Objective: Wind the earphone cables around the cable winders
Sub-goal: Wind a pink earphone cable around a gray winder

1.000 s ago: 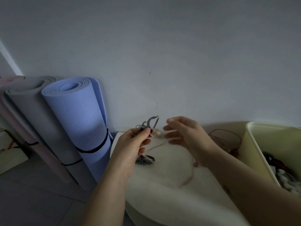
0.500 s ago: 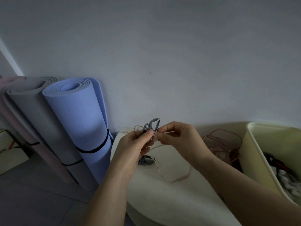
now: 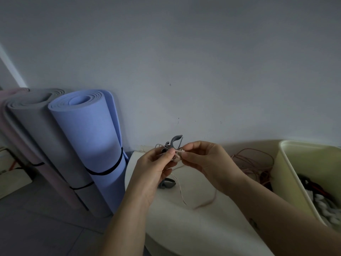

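My left hand (image 3: 153, 169) pinches the grey plastic cable winder (image 3: 174, 143) above the round white table's (image 3: 184, 228) far edge; my right hand (image 3: 206, 163) pinches the pink earphone cable (image 3: 180, 189). I should keep it taut, laying turns snugly.

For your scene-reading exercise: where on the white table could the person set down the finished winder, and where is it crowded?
Free: the bare table top between the forearms, near its front edge. Crowded: the coiled pink cable beside the yellowish bin, and the spot under the left hand where a spare grey winder lies.
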Demonstrator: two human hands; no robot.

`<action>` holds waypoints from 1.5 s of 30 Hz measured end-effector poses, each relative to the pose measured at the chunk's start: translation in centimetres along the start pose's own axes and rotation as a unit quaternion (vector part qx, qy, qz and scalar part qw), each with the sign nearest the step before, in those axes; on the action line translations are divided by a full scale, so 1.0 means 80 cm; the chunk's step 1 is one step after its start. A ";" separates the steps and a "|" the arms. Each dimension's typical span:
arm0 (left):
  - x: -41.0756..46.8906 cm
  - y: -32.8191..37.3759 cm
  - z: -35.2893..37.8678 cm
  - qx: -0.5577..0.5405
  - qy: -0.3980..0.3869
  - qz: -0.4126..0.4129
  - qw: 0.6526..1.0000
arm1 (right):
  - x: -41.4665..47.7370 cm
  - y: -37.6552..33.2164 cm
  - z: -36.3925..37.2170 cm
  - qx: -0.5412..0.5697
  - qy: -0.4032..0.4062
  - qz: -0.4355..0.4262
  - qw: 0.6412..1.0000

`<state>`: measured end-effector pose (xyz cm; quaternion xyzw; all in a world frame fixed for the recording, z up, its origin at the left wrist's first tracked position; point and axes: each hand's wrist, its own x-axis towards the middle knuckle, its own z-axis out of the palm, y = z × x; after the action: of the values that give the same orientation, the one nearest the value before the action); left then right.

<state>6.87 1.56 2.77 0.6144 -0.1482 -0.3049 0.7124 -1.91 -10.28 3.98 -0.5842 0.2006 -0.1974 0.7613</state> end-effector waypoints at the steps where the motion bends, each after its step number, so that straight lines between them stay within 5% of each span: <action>1: -0.001 0.000 0.000 0.002 -0.002 -0.004 1.000 | 0.000 0.000 -0.001 0.003 0.000 0.006 1.000; 11: -0.002 -0.001 -0.002 0.071 0.002 0.029 0.997 | 0.001 0.000 -0.005 0.051 -0.033 0.069 0.996; 36: -0.001 -0.003 0.007 0.018 0.010 0.046 0.999 | -0.005 -0.010 -0.002 -0.031 -0.060 0.078 0.995; 45: -0.006 -0.005 0.012 0.028 0.012 0.070 0.997 | -0.003 -0.006 -0.004 0.030 -0.054 0.090 0.994</action>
<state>5.86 1.06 2.64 0.6263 -0.1904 -0.2425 0.7160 -2.34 -10.55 4.38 -0.5508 0.2053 -0.1025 0.8025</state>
